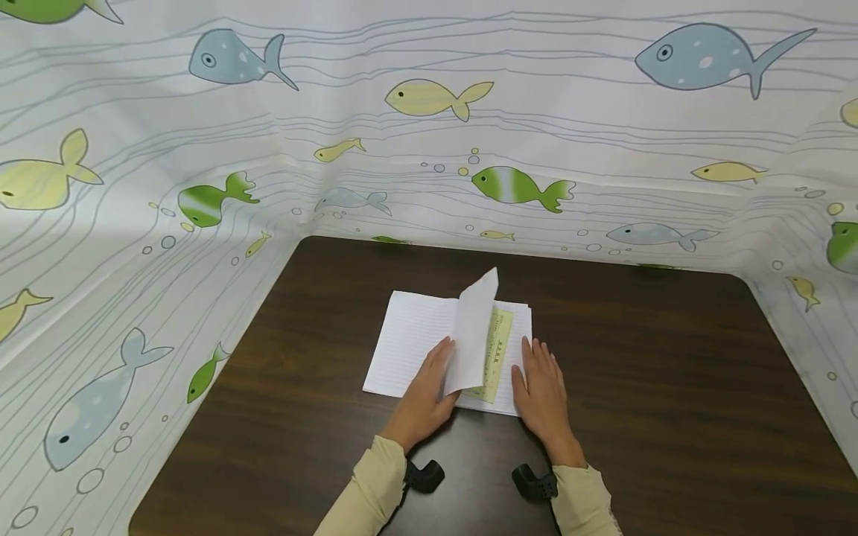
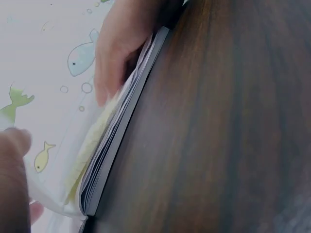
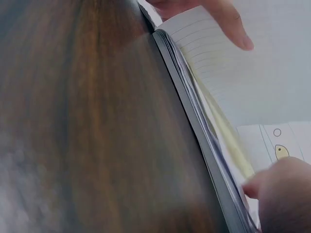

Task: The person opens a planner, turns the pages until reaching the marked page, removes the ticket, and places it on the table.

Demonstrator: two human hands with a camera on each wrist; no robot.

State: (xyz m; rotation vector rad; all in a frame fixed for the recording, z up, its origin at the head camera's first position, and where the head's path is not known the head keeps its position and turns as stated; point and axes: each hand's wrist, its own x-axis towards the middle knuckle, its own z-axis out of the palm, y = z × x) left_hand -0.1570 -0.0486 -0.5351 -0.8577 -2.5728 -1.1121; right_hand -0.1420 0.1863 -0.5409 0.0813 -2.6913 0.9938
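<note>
An open lined notebook [image 1: 418,339] lies on the dark wooden table. One white page [image 1: 474,335] stands raised near its middle. Under that page, on the right side, lies a pale yellow printed slip [image 1: 498,357]. My left hand [image 1: 424,394] is at the raised page's lower left, its fingers fairly straight and its thumb by the bottom edge. Beside the notebook's right edge, my right hand [image 1: 544,391] rests with fingers extended, touching the margin. In the right wrist view, the right thumb [image 3: 255,184] is close to the yellow slip [image 3: 228,131].
Patterned white fabric with fish [image 1: 523,186] rises behind the table and along its sides. Dark wooden tabletop [image 1: 670,387] surrounds the notebook. A black wrist device [image 1: 425,476] is strapped below the left hand, another [image 1: 532,482] below the right.
</note>
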